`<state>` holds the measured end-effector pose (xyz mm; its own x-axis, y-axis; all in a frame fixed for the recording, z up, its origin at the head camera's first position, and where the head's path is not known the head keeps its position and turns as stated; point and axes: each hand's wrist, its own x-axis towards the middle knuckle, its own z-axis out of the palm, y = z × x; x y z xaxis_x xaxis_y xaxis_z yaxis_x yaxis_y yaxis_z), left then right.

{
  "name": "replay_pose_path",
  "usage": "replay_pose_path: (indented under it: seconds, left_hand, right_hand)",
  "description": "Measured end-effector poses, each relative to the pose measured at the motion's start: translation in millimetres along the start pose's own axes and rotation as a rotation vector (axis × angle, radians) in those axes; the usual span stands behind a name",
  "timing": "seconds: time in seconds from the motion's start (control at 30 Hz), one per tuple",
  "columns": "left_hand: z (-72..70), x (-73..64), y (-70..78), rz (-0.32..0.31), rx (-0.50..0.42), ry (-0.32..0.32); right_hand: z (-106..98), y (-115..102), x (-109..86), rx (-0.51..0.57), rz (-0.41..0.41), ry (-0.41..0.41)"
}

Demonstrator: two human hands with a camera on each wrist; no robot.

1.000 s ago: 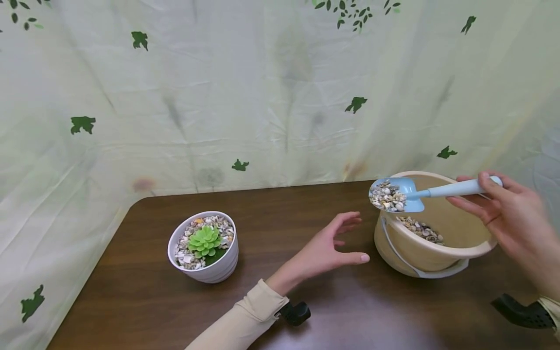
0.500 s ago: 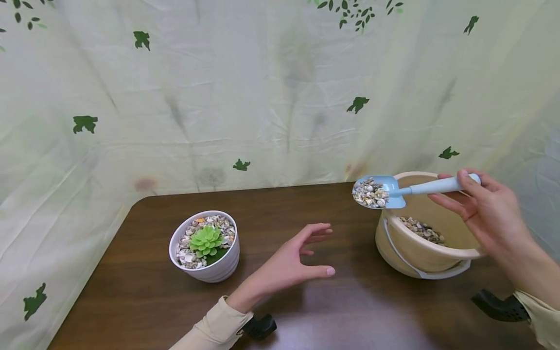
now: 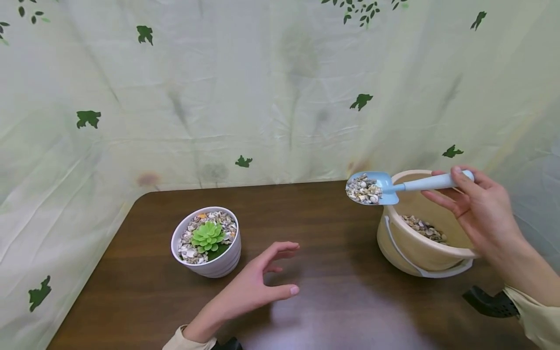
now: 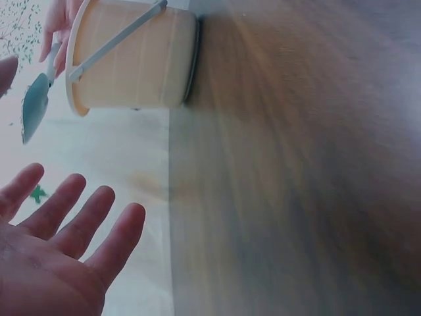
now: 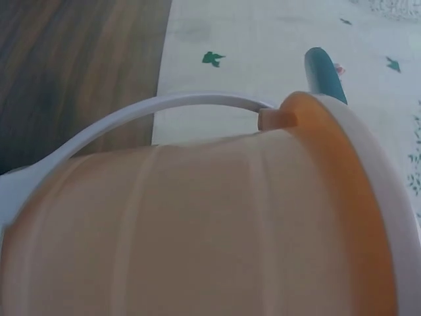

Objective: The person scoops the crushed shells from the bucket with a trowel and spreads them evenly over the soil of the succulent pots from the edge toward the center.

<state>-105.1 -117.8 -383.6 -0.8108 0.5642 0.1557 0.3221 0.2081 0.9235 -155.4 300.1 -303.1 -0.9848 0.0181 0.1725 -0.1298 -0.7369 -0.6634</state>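
Observation:
My right hand (image 3: 485, 209) pinches the handle of a light blue hand shovel (image 3: 387, 187) over the bucket. Small shells and pebbles (image 3: 364, 189) fill the shovel's blade, which sticks out past the bucket's left rim. Below it stands the cream bucket (image 3: 411, 257), with more shells (image 3: 423, 229) inside and its grey handle hanging down in front. My left hand (image 3: 251, 287), fingers spread and holding nothing, hovers over the table near the white pot (image 3: 227, 262). In that pot a green succulent (image 3: 208, 236) sits among shells. The right wrist view shows mainly the bucket's side (image 5: 177, 230).
The dark brown wooden table (image 3: 144, 291) carries the pot at left and the bucket at right. Behind it hangs a pale curtain (image 3: 262, 87) with green leaf prints, reaching the table's back edge.
My left hand has moved left and toward me, away from the bucket. The right hand has carried the loaded shovel left, so its blade now lies beyond the bucket's rim.

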Motion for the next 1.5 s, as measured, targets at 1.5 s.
replay_pose_path:
  seconds: [1.5]
  left_hand:
    - [-144.6, -112.8, -49.0, -0.151, 0.040, 0.387]
  right_hand:
    - [33, 25, 1.1, -0.174, 0.024, -0.059]
